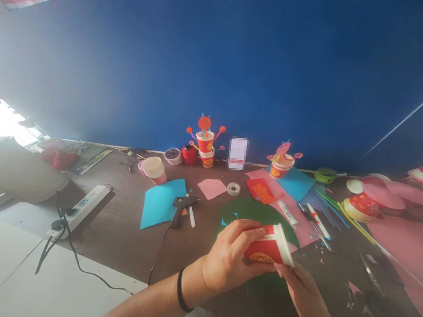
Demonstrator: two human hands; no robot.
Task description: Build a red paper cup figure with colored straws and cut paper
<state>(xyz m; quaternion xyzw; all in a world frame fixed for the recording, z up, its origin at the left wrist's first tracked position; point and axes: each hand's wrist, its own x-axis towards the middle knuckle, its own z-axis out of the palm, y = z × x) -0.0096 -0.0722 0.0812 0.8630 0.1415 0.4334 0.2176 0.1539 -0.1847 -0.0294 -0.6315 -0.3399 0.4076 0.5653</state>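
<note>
My left hand [229,260] is wrapped round a red paper cup [271,245] with a white rim, held on its side above a dark green sheet [254,211]. My right hand [304,293] comes up from below and touches the cup's underside near the rim; its fingers look closed against the cup. A black band sits on my left wrist. Just beyond the cup lie a black glue gun [181,207] on a light blue sheet [162,201], a roll of tape [233,188] and a glue stick [287,213].
A brown table stands against a blue wall. A power strip [81,208] with cables lies at the left, stacked cups [153,169] and cup crafts [206,146] at the back, pens and straws [323,213] plus pink paper and more cups at the right.
</note>
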